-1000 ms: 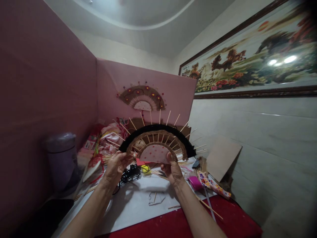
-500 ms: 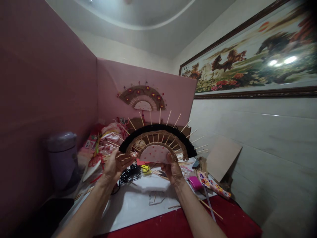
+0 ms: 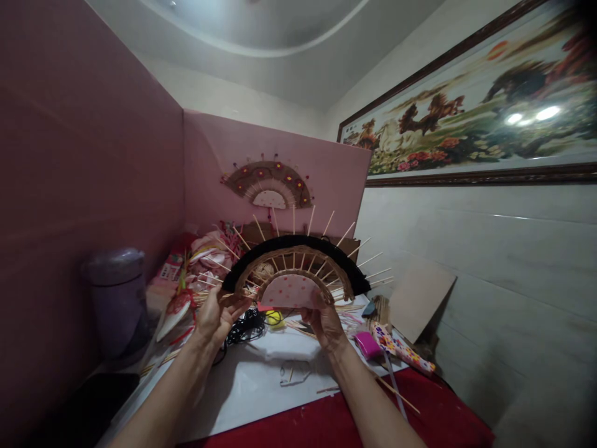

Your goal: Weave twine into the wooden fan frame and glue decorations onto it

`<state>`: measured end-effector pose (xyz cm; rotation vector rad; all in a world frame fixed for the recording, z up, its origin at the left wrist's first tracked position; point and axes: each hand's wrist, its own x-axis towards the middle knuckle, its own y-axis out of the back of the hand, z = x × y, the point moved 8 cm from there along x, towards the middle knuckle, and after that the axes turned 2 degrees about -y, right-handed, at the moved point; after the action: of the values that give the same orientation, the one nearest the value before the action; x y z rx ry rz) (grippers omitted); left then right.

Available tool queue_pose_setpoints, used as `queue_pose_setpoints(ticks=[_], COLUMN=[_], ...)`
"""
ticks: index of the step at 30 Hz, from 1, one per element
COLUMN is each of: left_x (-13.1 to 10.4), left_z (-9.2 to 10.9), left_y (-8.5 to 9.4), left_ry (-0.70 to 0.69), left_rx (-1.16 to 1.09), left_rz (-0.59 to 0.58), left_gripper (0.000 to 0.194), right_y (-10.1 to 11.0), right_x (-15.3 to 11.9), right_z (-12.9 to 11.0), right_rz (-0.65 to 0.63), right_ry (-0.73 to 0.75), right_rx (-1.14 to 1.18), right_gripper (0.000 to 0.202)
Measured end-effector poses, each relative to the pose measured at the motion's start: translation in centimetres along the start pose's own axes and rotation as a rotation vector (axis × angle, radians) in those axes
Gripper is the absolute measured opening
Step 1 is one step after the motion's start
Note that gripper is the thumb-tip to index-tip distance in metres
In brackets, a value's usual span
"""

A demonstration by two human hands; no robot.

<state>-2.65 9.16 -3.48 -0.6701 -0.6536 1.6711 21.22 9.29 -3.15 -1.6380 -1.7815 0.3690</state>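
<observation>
A half-round woven fan [image 3: 289,292] is held up above the table, its thin wooden sticks spreading outward past a black woven band. Inside the black band runs a brown cord band, and a pale pink piece with red dots covers the base. My left hand [image 3: 220,317] grips the fan's left lower end, fingers partly behind it. At the right side of the dotted base, my right hand [image 3: 325,320] pinches the fan with the thumb in front. Below, a tangle of black cord [image 3: 246,326] lies near my left hand.
On the pink panel hangs a finished-looking fan with flowers [image 3: 270,183]. A purple lidded container [image 3: 116,298] stands left. Pink ribbons [image 3: 212,252], a yellow item [image 3: 275,319], a magenta block [image 3: 367,344] and a flower-patterned glue gun [image 3: 403,350] lie on the table. A board [image 3: 422,295] leans right.
The fan has tilted slightly, its upper sticks shifting a little to the left. Both hands keep their hold in nearly the same place.
</observation>
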Motion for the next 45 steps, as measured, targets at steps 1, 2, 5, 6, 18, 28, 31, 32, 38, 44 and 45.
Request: queue_pose_setpoints(ticks=[1,2,5,6,18,28,31,32,38,44,45], left_x=[0.0,0.0,0.0,0.0,0.4,0.4,0.3,0.3,0.6,0.2,0.1], left_z=[0.0,0.1,0.0,0.0,-0.4,-0.7,-0.7,-0.7,-1.0,-0.8,-0.8], left_y=[-0.1,-0.2,-0.3,-0.3,0.3,0.3,0.3,0.3,0.8,0.6,0.5], left_ry=[-0.007,-0.017,-0.019,-0.017,0.006,0.032,0.03,0.032,0.055,0.064,0.06], left_rx=[0.017,0.04,0.075,0.078,0.041,0.066,0.073,0.073,0.107,0.127,0.118], left_rz=[-0.009,-0.019,-0.03,-0.032,0.009,0.022,0.034,0.032,0.04,0.009,0.007], left_gripper=[0.021,0.021,0.023,0.023,0.021,0.025,0.027,0.026,0.024,0.026,0.028], right_y=[0.1,0.1,0.2,0.2,0.3,0.1,-0.1,-0.1,0.2,0.4,0.4], right_x=[0.0,0.0,0.0,-0.1,-0.1,-0.1,-0.1,-0.1,-0.1,-0.1,-0.1], right_z=[0.0,0.1,0.1,0.1,0.1,-0.1,-0.3,-0.4,0.1,0.3,0.3], right_rz=[0.006,0.011,0.026,0.028,0.05,0.018,-0.004,-0.005,0.036,0.062,0.064], right_ry=[-0.007,-0.012,-0.013,-0.012,-0.004,0.008,0.035,0.042,0.01,-0.001,-0.003], right_rx=[0.004,0.009,0.024,0.026,0.007,-0.013,-0.031,-0.037,-0.05,-0.06,-0.054], right_gripper=[0.04,0.042,0.045,0.045,0.048,0.045,0.043,0.043,0.045,0.044,0.044])
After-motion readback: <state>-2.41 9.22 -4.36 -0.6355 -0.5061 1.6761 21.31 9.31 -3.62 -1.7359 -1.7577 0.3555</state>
